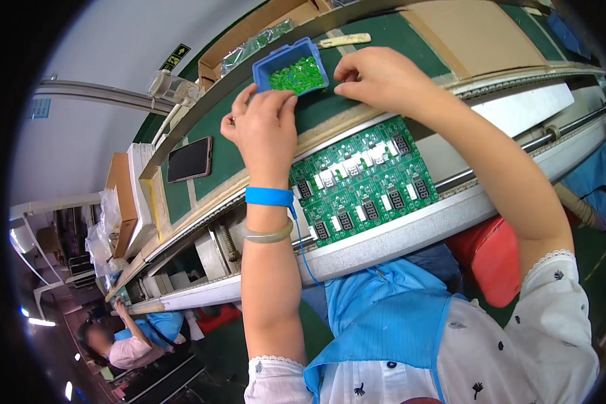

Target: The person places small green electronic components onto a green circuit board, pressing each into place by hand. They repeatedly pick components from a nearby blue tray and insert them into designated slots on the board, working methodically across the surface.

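A blue plastic bin (pixel 291 46) of small green parts (pixel 297 75) stands on the green work surface. My left hand (pixel 266 124) is at its near edge, fingers bent and drawn together. The fingertips are partly hidden, so what they hold cannot be seen. Just right of the bin, my right hand (pixel 387 79) is closed with thumb and fingertips close together; anything between them is too small to make out. Below both hands lies a green circuit board panel (pixel 363 176) with black digit displays and white blocks in rows, resting across the rails. A blue wrist strap (pixel 269 196) with a cord circles my left wrist.
A phone (pixel 189 159) lies on the left of the surface. Behind the bin are a cream-handled tool (pixel 344 40) and a bag of green parts (pixel 257 46). Cardboard (pixel 475 37) covers the far right. A metal rail (pixel 384 229) runs along the front. Another person (pixel 131 340) sits lower left.
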Demonstrator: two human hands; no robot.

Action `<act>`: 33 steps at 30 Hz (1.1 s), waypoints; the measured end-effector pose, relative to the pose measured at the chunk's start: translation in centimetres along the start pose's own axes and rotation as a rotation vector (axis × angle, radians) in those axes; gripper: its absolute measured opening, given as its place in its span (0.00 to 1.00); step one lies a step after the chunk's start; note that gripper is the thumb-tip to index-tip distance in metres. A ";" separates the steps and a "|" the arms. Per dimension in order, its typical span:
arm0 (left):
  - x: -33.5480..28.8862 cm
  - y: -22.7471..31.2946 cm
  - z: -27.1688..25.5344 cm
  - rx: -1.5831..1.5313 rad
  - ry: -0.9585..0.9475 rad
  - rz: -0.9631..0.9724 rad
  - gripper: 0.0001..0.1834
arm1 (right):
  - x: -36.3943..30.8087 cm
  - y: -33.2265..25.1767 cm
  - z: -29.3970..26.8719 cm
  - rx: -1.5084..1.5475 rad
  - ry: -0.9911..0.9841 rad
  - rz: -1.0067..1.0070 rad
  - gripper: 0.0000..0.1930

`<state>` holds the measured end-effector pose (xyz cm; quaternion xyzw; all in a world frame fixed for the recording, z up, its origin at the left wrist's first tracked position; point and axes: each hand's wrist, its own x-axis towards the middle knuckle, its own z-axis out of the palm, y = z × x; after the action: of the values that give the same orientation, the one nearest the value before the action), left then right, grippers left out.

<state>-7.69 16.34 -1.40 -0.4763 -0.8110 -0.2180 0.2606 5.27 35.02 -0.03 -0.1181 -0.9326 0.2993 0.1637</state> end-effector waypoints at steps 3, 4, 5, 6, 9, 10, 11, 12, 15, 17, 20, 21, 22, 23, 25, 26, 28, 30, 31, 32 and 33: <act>-0.1 0.6 0.2 -0.032 0.053 0.011 0.03 | 1.9 -0.7 1.4 -0.133 -0.046 0.120 0.20; -0.1 0.6 0.5 -0.036 0.059 0.011 0.03 | 2.1 -0.7 2.0 -0.167 -0.012 0.134 0.20; -0.1 0.7 0.5 -0.040 0.052 0.002 0.03 | 2.3 -0.8 2.3 -0.200 0.024 0.149 0.20; -0.2 0.8 0.4 -0.041 0.040 -0.010 0.03 | 2.4 -1.0 2.6 -0.208 0.049 0.156 0.21; -0.1 0.9 0.4 -0.049 0.045 -0.025 0.04 | 2.5 -1.5 2.9 -0.214 0.104 0.183 0.20; -0.2 0.8 0.4 -0.044 0.051 -0.028 0.04 | 2.5 -1.6 3.1 -0.206 0.107 0.197 0.20; -0.3 0.6 0.4 -0.039 0.057 -0.031 0.04 | 2.6 -1.6 3.3 -0.196 0.109 0.210 0.19; -0.3 0.6 0.4 -0.035 0.076 -0.033 0.04 | 2.7 -1.4 3.4 -0.191 0.101 0.208 0.18; -0.5 0.6 0.2 0.004 0.082 -0.090 0.03 | 3.0 -0.6 3.6 -0.150 0.074 0.208 0.15; -0.1 0.6 0.3 0.021 0.113 -0.107 0.03 | 2.9 -0.3 3.2 -0.092 0.052 0.220 0.12; -0.5 0.1 0.1 0.034 0.125 -0.118 0.02 | 2.7 -1.0 2.8 -0.122 0.005 0.209 0.10; -0.5 0.1 0.1 0.031 0.127 -0.115 0.02 | 2.5 -0.9 2.7 -0.148 0.006 0.202 0.10; -0.5 0.1 0.1 0.023 0.129 -0.107 0.02 | 2.3 -0.3 2.9 -0.143 0.051 0.144 0.10; -0.5 0.1 0.2 0.014 0.131 -0.098 0.02 | 2.1 0.8 3.1 -0.139 0.096 0.086 0.09; -0.7 0.0 -0.1 0.001 0.116 -0.084 0.03 | 1.6 0.7 2.5 -0.088 0.132 0.057 0.09; -0.7 0.1 -0.2 -0.014 0.104 -0.074 0.03 | 1.3 0.8 1.6 -0.051 0.128 0.090 0.09; -0.5 0.5 -0.6 -0.030 0.089 -0.043 0.03 | 0.7 1.8 0.1 0.043 0.139 0.131 0.08; -0.4 1.0 -1.0 -0.044 0.083 -0.009 0.04 | -0.6 2.5 -1.4 0.156 0.119 0.174 0.08; 0.0 1.1 -1.2 -0.029 0.074 -0.023 0.04 | -1.1 2.5 -2.2 0.209 0.109 0.196 0.07; 0.6 0.9 -1.5 -0.013 0.066 -0.037 0.05 | -1.3 2.5 -3.0 0.245 0.079 0.240 0.08; 1.2 1.0 -1.7 -0.010 0.056 -0.055 0.05 | -2.0 3.2 -3.4 0.307 0.117 0.236 0.08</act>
<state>-6.86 16.53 0.77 -0.4486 -0.8151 -0.2424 0.2748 8.73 38.65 0.20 -0.2177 -0.8445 0.4476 0.1975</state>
